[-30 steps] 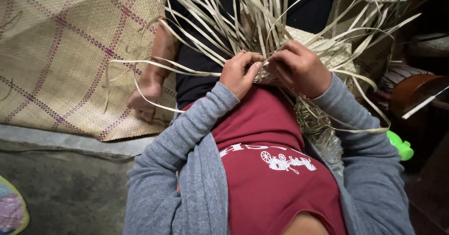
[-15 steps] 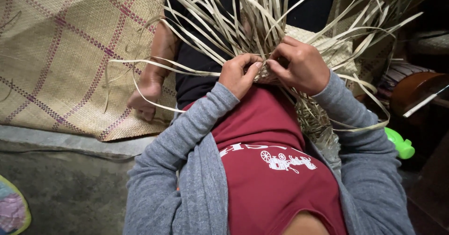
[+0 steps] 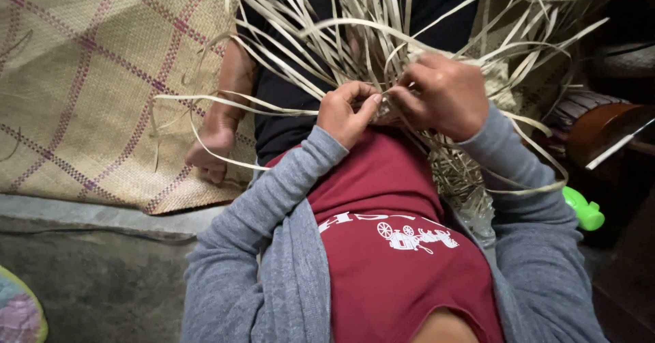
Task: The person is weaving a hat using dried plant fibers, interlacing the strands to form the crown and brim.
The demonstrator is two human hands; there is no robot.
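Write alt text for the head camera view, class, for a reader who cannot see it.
Two hands, the left hand and right hand, pinch pale straw strips together above a red shirt and grey cardigan sleeves. A checked woven mat lies to the left, where another person's hand rests.

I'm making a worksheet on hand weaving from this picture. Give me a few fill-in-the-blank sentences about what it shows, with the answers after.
1. Both hands, the left hand and the right hand, pinch pale flat ____ of straw.
2. The person's sleeves are ____ in colour.
3. The woven mat on the left has crossing lines of a ____ colour.
4. The small plastic thing at the right is bright ____.

Missing words: strips; grey; purple; green
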